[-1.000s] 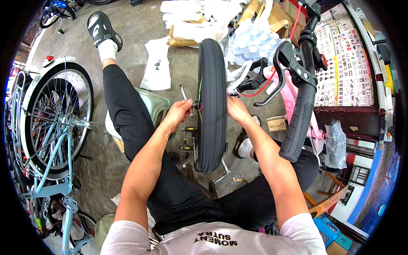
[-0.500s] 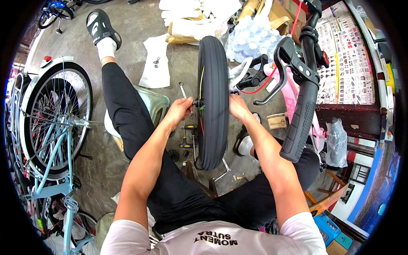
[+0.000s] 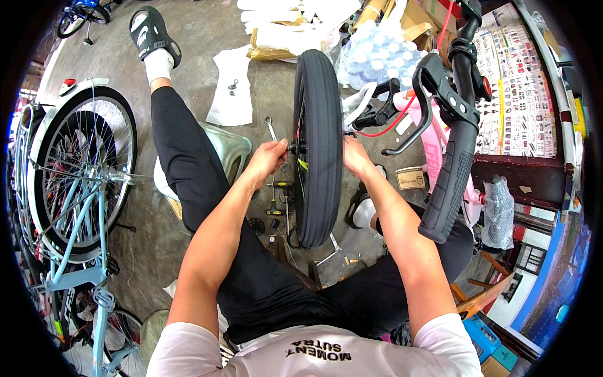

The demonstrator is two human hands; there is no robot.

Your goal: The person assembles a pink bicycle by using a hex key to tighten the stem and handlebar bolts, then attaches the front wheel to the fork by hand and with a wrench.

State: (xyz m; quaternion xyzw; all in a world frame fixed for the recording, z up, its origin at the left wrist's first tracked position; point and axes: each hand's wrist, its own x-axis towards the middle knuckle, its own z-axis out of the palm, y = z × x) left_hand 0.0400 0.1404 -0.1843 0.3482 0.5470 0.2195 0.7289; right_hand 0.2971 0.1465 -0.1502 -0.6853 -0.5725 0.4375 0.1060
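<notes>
A bicycle wheel (image 3: 320,151) with a wide black tyre stands upright between my hands, seen nearly edge-on. To its left, my left hand (image 3: 271,158) is closed, with thumb and fingers pinched at the end of the wheel's axle (image 3: 294,148). My right hand (image 3: 357,156) reaches to the wheel's right side, where the tyre hides most of its fingers. Just right of the wheel are the white fork (image 3: 361,103) and pink frame (image 3: 433,154) of a bicycle. A ring-ended spanner (image 3: 270,127) shows beyond my left hand; its lower end is hidden.
A black handlebar grip (image 3: 447,191) and brake lever (image 3: 418,119) overhang my right forearm. Yellow-and-black handled tools (image 3: 274,208) lie on the floor below the wheel. White paper with small parts (image 3: 229,103) lies further off. A light blue bicycle (image 3: 81,207) stands left; bagged bottles (image 3: 380,60) lie ahead.
The wheel has turned slightly, showing more of its left side and hub. The handlebar has shifted a little right in view. Both hands stay at the wheel's sides.
</notes>
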